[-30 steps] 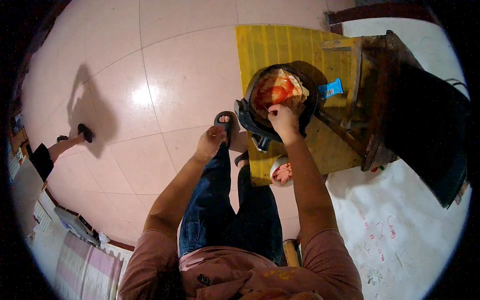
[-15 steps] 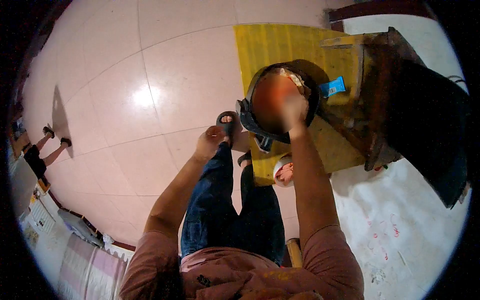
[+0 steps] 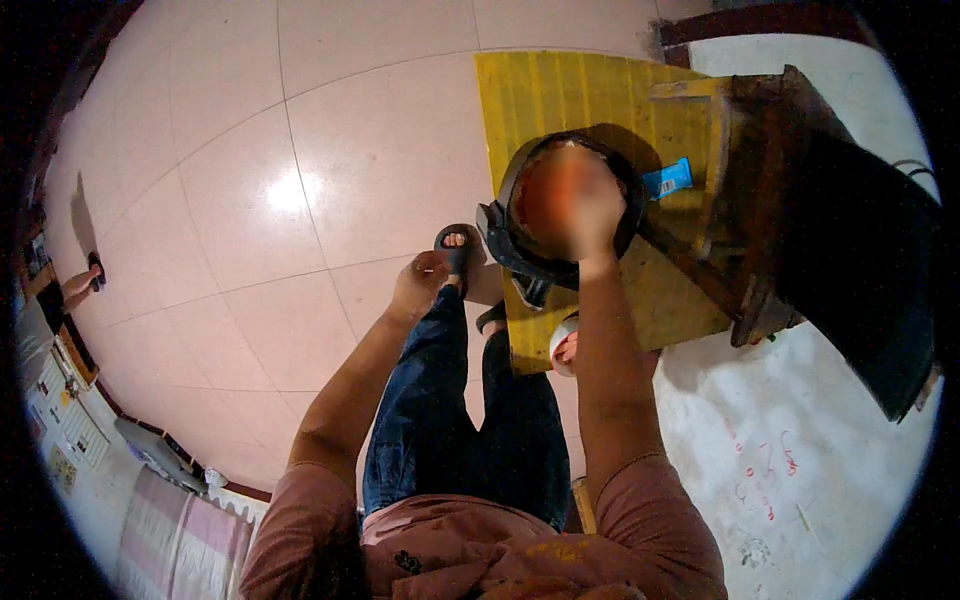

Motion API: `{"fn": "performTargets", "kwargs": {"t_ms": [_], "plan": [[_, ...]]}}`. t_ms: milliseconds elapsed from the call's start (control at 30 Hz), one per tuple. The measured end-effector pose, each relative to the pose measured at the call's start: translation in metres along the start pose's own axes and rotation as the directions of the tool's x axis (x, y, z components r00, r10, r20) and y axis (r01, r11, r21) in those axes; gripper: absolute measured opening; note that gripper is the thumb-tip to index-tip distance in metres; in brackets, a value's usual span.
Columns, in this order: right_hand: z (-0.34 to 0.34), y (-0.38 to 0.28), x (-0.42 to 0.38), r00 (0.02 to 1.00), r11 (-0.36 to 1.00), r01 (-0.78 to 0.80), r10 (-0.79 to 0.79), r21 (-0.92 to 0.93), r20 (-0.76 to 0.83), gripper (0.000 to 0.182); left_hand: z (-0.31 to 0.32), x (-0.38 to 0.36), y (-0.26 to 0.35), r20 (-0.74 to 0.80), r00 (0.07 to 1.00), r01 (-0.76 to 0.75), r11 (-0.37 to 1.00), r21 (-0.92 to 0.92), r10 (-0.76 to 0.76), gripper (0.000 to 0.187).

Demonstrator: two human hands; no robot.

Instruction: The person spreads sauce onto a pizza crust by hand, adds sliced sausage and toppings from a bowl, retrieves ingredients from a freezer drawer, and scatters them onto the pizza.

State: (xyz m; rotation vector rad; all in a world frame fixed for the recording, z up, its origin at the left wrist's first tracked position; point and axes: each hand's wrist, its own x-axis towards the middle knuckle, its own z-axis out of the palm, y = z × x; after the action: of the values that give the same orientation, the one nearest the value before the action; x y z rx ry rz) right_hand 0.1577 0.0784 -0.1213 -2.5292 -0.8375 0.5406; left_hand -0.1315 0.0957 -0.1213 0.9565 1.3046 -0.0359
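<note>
On the yellow mat, your right hand is now moving over the black pan, hiding the food. It is blurry, so you cannot tell its grip. Your left hand is staying curled on your knee.

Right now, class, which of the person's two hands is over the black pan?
The right hand, blurred, is over the black pan on the yellow mat. The left hand rests near the knee instead.

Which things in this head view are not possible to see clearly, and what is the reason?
- Right hand: motion-blurred over the black pan; grip unclear.
- Pan contents: hidden behind that hand.
- White bowl: mostly covered by the right forearm.
- Left hand: rests on the knee; fingers too small to read.
- Blue packet: print too small.
</note>
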Motion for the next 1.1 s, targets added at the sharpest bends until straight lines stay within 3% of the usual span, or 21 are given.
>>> {"fn": "performTargets", "kwargs": {"t_ms": [67,167,267,367,433,467,567,633,667,767,833,867,900,967,1000,1100], "plan": [[0.01,0.006,0.01,0.995,0.998,-0.054,0.056,-0.029,0.078,0.023,-0.003,0.001,-0.001,0.001,1.0,0.006,1.0,0.014,-0.006,0.028],[0.016,0.015,0.02,0.992,0.996,0.043,-0.034,-0.082,0.118,0.019,-0.008,0.008,-0.015,0.003,1.0,-0.012,1.0,0.009,0.012,0.028],[-0.011,-0.018,0.022,0.996,0.978,-0.002,0.02,-0.21,0.082,0.021,-0.012,0.009,-0.022,0.003,0.999,-0.047,0.999,-0.01,0.047,0.028],[-0.019,-0.018,0.005,0.998,0.958,0.055,-0.051,-0.282,0.021,0.018,-0.011,0.006,-0.021,0.013,1.0,-0.005,0.999,-0.033,0.006,0.028],[-0.036,-0.02,-0.015,0.988,0.98,0.122,-0.135,-0.157,-0.073,0.018,-0.005,-0.002,-0.012,-0.021,0.998,0.054,0.998,0.024,-0.053,0.029],[-0.048,-0.019,-0.029,0.978,0.982,0.159,-0.17,-0.098,-0.124,0.017,0.0,-0.004,-0.023,-0.027,1.0,-0.006,0.999,-0.032,0.005,0.027],[-0.088,-0.004,-0.086,0.99,0.994,0.026,-0.011,0.11,-0.142,0.016,0.024,-0.01,-0.054,-0.017,0.991,-0.136,0.982,-0.13,0.135,0.027],[-0.118,0.016,-0.113,0.975,0.983,0.177,-0.167,0.054,-0.147,0.014,0.047,-0.029,-0.059,0.026,0.988,-0.151,0.982,-0.117,0.155,0.026],[-0.133,0.029,-0.126,0.958,0.967,0.255,-0.248,0.027,-0.144,0.014,0.054,-0.022,-0.089,0.1,0.983,-0.158,0.987,0.011,0.156,0.027],[-0.132,0.116,-0.179,1.0,0.981,-0.005,0.009,-0.195,0.018,0.014,0.095,-0.043,-0.101,0.241,0.971,-0.03,0.986,0.163,-0.01,0.026],[-0.128,0.145,-0.203,0.971,0.939,-0.119,0.178,-0.323,0.159,0.016,0.127,-0.052,-0.101,0.284,0.953,0.009,0.951,0.31,-0.102,0.03],[-0.126,0.159,-0.215,0.939,0.906,-0.165,0.266,-0.389,0.22,0.017,0.139,-0.058,-0.103,0.335,0.935,0.051,0.98,0.195,-0.116,0.036],[-0.125,0.164,-0.223,0.943,0.938,-0.134,0.22,-0.32,0.25,0.017,0.151,-0.064,-0.105,0.383,0.916,0.098,0.992,0.08,-0.121,0.044],[-0.114,0.173,-0.239,0.946,0.983,-0.07,0.119,-0.167,0.3,0.021,0.173,-0.068,-0.112,0.404,0.903,0.147,0.989,0.025,-0.145,0.055],[-0.105,0.179,-0.247,0.946,0.982,-0.032,0.09,-0.186,0.31,0.023,0.183,-0.068,-0.116,0.417,0.896,0.173,0.985,-0.003,-0.156,0.061],[-0.077,0.19,-0.257,0.925,0.968,0.045,0.053,-0.246,0.376,0.029,0.203,-0.074,-0.098,0.395,0.904,0.101,0.981,0.169,-0.161,0.07]]}}
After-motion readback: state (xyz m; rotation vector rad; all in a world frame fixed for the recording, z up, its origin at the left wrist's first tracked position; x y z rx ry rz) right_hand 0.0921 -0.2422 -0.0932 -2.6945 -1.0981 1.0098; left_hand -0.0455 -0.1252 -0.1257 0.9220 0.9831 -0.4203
